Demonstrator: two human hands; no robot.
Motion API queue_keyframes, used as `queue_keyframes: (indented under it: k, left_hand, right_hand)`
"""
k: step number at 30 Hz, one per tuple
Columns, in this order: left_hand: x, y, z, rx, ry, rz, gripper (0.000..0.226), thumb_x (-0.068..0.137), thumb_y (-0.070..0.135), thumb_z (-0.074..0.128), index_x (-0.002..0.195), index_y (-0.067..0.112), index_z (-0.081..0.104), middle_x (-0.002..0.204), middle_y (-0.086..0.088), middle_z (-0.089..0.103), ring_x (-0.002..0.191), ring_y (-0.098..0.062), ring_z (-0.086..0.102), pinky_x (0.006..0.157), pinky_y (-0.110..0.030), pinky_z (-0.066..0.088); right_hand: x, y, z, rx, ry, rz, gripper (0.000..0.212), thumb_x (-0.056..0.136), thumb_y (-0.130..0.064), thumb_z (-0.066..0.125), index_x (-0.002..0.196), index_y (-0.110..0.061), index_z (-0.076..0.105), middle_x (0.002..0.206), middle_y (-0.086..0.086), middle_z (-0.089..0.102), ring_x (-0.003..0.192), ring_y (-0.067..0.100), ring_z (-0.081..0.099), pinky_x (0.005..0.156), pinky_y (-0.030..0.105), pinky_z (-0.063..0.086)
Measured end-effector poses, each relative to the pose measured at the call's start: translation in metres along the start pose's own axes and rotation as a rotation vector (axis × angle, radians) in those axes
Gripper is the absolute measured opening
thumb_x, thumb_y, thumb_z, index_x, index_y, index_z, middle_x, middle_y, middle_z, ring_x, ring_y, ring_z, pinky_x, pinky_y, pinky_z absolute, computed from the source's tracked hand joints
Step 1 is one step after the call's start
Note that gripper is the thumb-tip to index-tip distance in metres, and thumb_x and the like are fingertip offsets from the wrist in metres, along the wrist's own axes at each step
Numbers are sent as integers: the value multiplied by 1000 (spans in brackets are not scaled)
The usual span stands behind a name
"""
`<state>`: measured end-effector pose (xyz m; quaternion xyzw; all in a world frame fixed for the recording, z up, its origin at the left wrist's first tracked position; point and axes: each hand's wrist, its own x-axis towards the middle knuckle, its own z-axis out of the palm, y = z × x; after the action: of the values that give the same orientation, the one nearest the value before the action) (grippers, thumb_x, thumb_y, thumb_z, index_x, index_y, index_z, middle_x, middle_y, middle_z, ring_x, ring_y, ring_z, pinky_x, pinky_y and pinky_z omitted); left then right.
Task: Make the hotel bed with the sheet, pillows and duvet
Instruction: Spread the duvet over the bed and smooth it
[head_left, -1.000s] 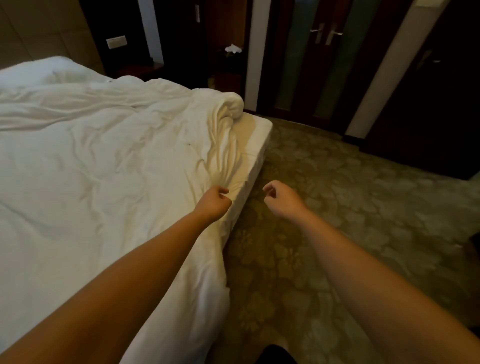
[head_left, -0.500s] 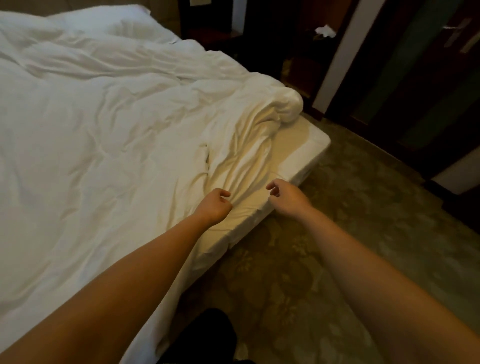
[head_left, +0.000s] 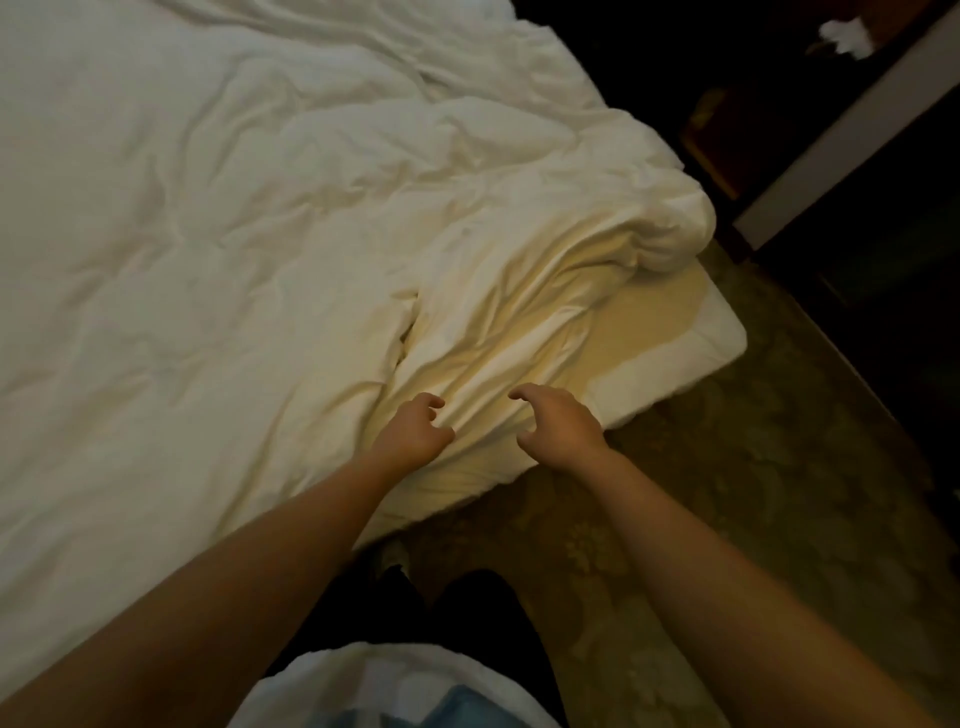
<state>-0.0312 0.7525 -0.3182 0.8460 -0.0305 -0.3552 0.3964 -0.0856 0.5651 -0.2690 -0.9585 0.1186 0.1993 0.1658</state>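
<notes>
Garment: a white garment (head_left: 363, 680) with a pale blue patch fills the bottom edge of your view. The patch is too blurred to read.
Legs: dark trousers (head_left: 478, 608) show just above the garment, over the floor at the bed's side.
Floor: an olive-green patterned carpet (head_left: 727, 493) runs along the right of the bed.
Left hand: your left hand (head_left: 415, 431) lies on the white crumpled duvet (head_left: 208, 234) near the bed's edge. Its fingers are curled, with a narrow gap between forefinger and thumb. A ridge of cloth meets that gap. You cannot tell whether the cloth is pinched.
Right hand: your right hand (head_left: 558, 428) is just beside the left, palm down over the same ridge. Its fingers are spread wide and bent, holding nothing. Contact with the cloth cannot be told.
Duvet: it covers most of the bed, creased throughout. From your hands, long folds run up to a rolled, bunched duvet corner (head_left: 670, 228).
Mattress: the cream-topped mattress corner (head_left: 691, 348) with a white edge lies bare beyond your right hand, below the bunched corner.
Background: a pale upright strip (head_left: 857, 130) crosses the dark upper right. A crumpled white tissue (head_left: 847, 34) sits near the top edge.
</notes>
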Motion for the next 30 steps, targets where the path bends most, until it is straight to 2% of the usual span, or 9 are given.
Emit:
queue_keyframes:
  k: [3, 6, 11, 14, 17, 21, 23, 26, 30]
  left_hand:
    - [24, 1, 17, -12, -6, -67, 57, 89, 28, 60, 141, 19, 38, 143, -7, 39, 106, -18, 53, 82, -27, 43]
    - [47, -1, 33, 16, -3, -137, 68, 87, 30, 64, 147, 20, 31, 151, -5, 29, 130, -22, 40, 100, -31, 39]
    - [93, -7, 57, 178, -6, -235, 96, 78, 41, 71, 152, 20, 15, 159, -5, 11, 144, -25, 17, 114, -40, 27]
    - [120, -6, 73, 311, -15, -338, 110, 73, 49, 72, 153, 24, 2, 161, -4, -3, 147, -28, 3, 116, -49, 20]
    - [147, -8, 91, 400, -59, -440, 119, 71, 51, 74, 152, 25, -10, 160, -5, -12, 147, -30, -7, 117, -52, 7]
    - [175, -11, 107, 539, -100, -577, 116, 75, 49, 70, 152, 22, -13, 160, -6, -9, 147, -32, -6, 117, -52, 1]
    - [182, -6, 114, 574, -35, -627, 101, 81, 46, 63, 152, 23, -5, 159, -6, 4, 146, -31, 4, 118, -51, 5]
    - [188, 6, 116, 574, 134, -664, 74, 88, 42, 55, 150, 25, 18, 151, -6, 29, 139, -29, 26, 112, -46, 22]
    - [185, 31, 97, 456, 276, -703, 30, 93, 28, 49, 121, 30, 58, 114, 1, 63, 106, -21, 59, 83, -34, 42]
  right_hand:
    - [37, 19, -2, -113, -104, -66, 55, 86, -20, 61, 139, -28, 45, 137, -1, 53, 123, 22, 49, 95, 35, 46]
    - [84, 37, 0, -288, -209, -185, 61, 85, -22, 62, 142, -28, 41, 143, 0, 47, 135, 23, 38, 112, 41, 32]
    - [163, 54, 19, -582, -424, -458, 70, 87, -25, 59, 148, -31, 25, 160, 2, 16, 149, 28, -1, 118, 54, 5]
    - [209, 63, 27, -770, -547, -539, 96, 79, -41, 69, 152, -33, 7, 162, 1, -6, 146, 37, -15, 112, 66, -5]
    - [249, 72, 41, -954, -639, -622, 129, 64, -53, 80, 152, -33, -13, 160, 2, -19, 145, 40, -16, 107, 72, -4]
    - [288, 77, 59, -1022, -690, -736, 147, 58, -48, 85, 145, -30, -32, 157, 2, -26, 144, 42, -14, 108, 71, 8]
    - [299, 75, 62, -1021, -705, -794, 130, 71, -37, 77, 148, -27, -28, 159, 8, -15, 145, 43, -1, 110, 67, 18]
    - [314, 63, 61, -982, -669, -895, 81, 91, -33, 56, 155, -24, 7, 159, 12, 13, 143, 38, 20, 111, 56, 29]
    - [321, 45, 34, -851, -683, -923, 50, 94, -29, 50, 143, -24, 41, 147, 9, 40, 134, 30, 40, 109, 44, 35]
